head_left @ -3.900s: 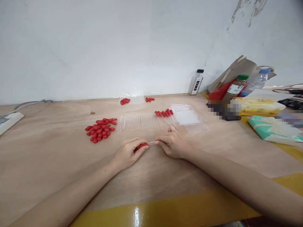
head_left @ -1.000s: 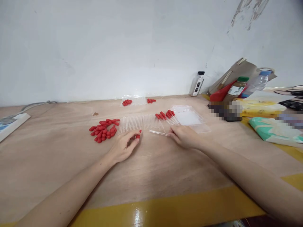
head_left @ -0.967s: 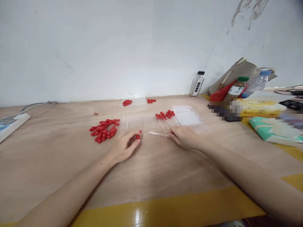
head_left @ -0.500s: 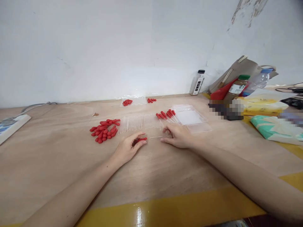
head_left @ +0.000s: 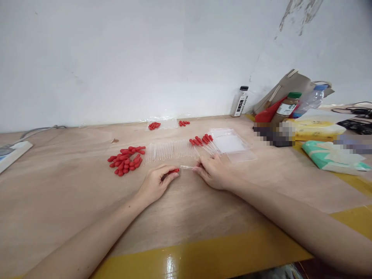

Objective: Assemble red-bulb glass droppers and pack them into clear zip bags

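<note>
Between the thumb and fingers of my left hand (head_left: 158, 180) is a red rubber dropper bulb (head_left: 176, 170), its end pointing right. My right hand (head_left: 213, 172) pinches a thin clear dropper tube (head_left: 186, 167), which points left at the bulb with a small gap between them. Left of my left hand lies a pile of red bulbs (head_left: 126, 161). A row of clear tubes (head_left: 159, 150) is spread beyond my hands. Behind my right hand lie several tubes with red bulbs fitted (head_left: 203, 140).
Clear plastic bags (head_left: 232, 143) lie right of the fitted droppers. Small groups of red bulbs (head_left: 154, 126) sit near the wall. A black-capped bottle (head_left: 240, 102), other bottles, a bag and a green tissue pack (head_left: 331, 155) stand at right. A power strip (head_left: 17, 155) is at left.
My right hand has closed its fingers on the clear tube, which now points at the bulb. My left hand has closed more tightly round the bulb. The view has shifted slightly.
</note>
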Demonstrator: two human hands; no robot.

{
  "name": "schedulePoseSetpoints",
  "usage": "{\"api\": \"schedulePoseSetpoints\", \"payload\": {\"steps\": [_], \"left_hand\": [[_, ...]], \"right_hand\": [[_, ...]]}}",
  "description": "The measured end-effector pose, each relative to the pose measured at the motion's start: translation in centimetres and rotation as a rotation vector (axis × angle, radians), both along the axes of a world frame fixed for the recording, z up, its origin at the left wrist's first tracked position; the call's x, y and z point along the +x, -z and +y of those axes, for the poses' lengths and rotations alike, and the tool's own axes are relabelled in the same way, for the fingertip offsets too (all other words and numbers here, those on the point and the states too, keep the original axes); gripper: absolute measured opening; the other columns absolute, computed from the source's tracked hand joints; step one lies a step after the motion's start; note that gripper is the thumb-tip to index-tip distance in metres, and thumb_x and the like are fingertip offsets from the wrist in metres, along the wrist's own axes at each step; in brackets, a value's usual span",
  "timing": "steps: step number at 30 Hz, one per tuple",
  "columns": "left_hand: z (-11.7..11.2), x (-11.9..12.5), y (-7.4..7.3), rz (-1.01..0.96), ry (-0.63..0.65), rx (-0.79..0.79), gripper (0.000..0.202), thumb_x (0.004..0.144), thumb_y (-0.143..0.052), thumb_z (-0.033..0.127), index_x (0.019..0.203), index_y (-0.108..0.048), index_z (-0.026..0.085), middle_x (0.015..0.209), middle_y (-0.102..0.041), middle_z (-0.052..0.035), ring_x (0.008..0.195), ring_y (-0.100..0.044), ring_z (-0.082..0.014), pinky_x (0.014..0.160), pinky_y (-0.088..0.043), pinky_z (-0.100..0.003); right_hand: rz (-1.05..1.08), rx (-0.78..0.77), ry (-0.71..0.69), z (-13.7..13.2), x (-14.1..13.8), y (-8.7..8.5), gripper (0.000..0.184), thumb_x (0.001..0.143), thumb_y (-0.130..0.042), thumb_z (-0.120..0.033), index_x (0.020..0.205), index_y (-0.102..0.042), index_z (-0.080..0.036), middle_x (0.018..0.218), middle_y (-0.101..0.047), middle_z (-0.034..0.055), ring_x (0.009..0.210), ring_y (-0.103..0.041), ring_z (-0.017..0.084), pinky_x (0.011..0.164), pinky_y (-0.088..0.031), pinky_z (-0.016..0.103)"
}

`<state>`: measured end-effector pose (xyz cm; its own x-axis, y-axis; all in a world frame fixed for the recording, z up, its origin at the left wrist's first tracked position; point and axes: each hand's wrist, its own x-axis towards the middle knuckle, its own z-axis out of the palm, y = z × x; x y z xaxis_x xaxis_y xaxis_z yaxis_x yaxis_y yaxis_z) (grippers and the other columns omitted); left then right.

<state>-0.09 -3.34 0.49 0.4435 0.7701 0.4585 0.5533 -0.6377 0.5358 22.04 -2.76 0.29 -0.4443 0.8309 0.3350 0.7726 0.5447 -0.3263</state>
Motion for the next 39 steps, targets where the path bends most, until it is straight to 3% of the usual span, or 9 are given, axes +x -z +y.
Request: {"api": "schedulePoseSetpoints", "payload": {"steps": [8,17,27,34,39], "left_hand": [[0.0,0.0,0.3,-0.038,-0.009,0.006,0.019,0.083,-0.051,0.031,0.092,-0.063,0.019,0.084,-0.066,-0.0026,0.076,-0.059,-0.0147,0.068,-0.046,-0.026],[-0.3,0.1,-0.2,0.010,0.081,0.007,0.017,0.086,-0.047,0.028,0.089,-0.061,0.018,0.082,-0.063,-0.0026,0.073,-0.057,-0.0131,0.065,-0.045,-0.025],[-0.5,0.3,-0.2,0.127,0.138,0.089,0.016,0.086,-0.047,0.025,0.087,-0.061,0.018,0.078,-0.061,-0.0014,0.069,-0.056,-0.0111,0.065,-0.044,-0.022],[-0.4,0.2,-0.4,0.165,0.118,0.055,0.017,0.086,-0.047,0.026,0.084,-0.060,0.017,0.075,-0.059,-0.0015,0.065,-0.053,-0.0111,0.062,-0.042,-0.023],[-0.3,0.0,-0.3,0.172,0.152,0.011,0.019,0.086,-0.045,0.028,0.083,-0.060,0.017,0.076,-0.059,-0.0024,0.067,-0.053,-0.0115,0.062,-0.042,-0.023]], "right_hand": [[0.085,-0.082,-0.067,-0.2,-0.2,-0.3,0.016,0.088,-0.041,-0.032,0.082,-0.047,-0.018,0.075,-0.062,-0.0014,0.066,-0.052,0.011,0.077,-0.026,0.032],[0.139,-0.082,-0.146,0.6,0.2,-0.1,0.021,0.085,-0.046,-0.037,0.079,-0.055,-0.019,0.069,-0.061,-0.0031,0.062,-0.050,0.009,0.077,-0.026,0.030],[0.047,0.051,-0.166,0.3,0.1,-0.1,0.024,0.086,-0.045,-0.036,0.073,-0.056,-0.018,0.068,-0.063,-0.0017,0.058,-0.050,0.010,0.073,-0.025,0.030],[-0.018,0.064,-0.148,-0.4,-0.7,0.1,0.024,0.088,-0.042,-0.031,0.074,-0.055,-0.017,0.072,-0.064,0.0013,0.061,-0.050,0.011,0.071,-0.026,0.029],[-0.109,0.084,-0.151,-0.6,-1.2,0.0,0.032,0.089,-0.037,-0.032,0.066,-0.054,-0.016,0.064,-0.061,0.0019,0.058,-0.047,0.012,0.069,-0.025,0.029]]}}
